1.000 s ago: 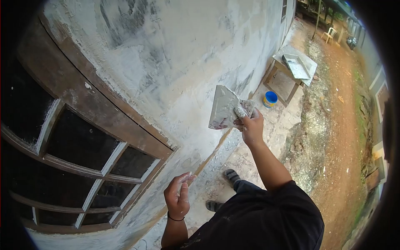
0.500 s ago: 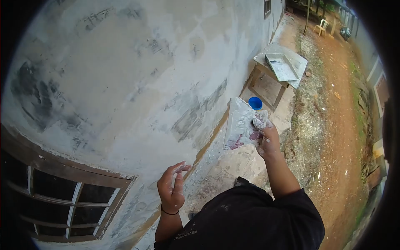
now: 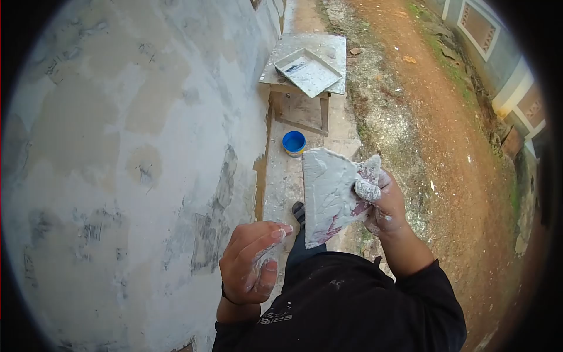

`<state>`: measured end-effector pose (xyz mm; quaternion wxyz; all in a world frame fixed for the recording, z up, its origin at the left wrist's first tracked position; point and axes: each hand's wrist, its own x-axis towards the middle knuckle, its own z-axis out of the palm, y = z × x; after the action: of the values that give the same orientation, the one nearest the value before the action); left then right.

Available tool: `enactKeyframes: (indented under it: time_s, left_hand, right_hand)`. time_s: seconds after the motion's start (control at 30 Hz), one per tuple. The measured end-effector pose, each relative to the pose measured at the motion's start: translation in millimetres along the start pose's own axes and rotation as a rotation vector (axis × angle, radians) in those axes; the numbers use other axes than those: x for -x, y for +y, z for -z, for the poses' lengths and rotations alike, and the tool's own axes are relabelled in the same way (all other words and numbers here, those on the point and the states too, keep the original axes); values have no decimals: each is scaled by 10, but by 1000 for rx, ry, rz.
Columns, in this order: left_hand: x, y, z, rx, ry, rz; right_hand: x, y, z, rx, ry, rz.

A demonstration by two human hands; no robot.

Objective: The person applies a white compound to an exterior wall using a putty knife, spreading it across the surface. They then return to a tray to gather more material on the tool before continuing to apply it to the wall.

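Observation:
My right hand (image 3: pixel 382 202) grips a wide putty scraper (image 3: pixel 328 193) smeared with grey filler, its blade held up in front of me and off the wall. My left hand (image 3: pixel 251 262) hangs close to my chest with fingers curled loosely, filler on the fingertips, holding nothing. The patched plaster wall (image 3: pixel 117 152) fills the left side of the view, just left of both hands.
A small wooden table (image 3: pixel 305 88) stands ahead against the wall with a flat metal tray (image 3: pixel 308 71) on top. A blue-lidded tub (image 3: pixel 294 142) sits on the concrete strip below it. Gravel and a dirt path (image 3: pixel 434 117) run along the right, bounded by a fence wall.
My view has swung right along the wall, so the window has left the frame. My right hand has brought the scraper nearer to me, and my left hand has curled in.

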<state>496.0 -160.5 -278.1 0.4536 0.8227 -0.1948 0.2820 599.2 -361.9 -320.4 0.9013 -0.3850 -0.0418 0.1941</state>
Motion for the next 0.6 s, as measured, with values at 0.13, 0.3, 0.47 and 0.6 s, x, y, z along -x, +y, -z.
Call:
enactKeyframes:
  time_s: [0.13, 0.3, 0.47, 0.6]
  left_hand:
    - [-634, -635, -185, 92, -55, -67]
    - [-1562, -1646, -334, 264, -108, -118]
    - [-2450, -2483, -366, 317, -110, -100]
    - [-2935, -2960, -441, 320, -124, -25]
  right_hand:
    - [-595, -167, 205, 3, 122, 68]
    - [-1618, -438, 341, 71, 182, 154]
    - [-2624, -741, 353, 171, 250, 216]
    - [-3260, -766, 447, 126, 347, 216]
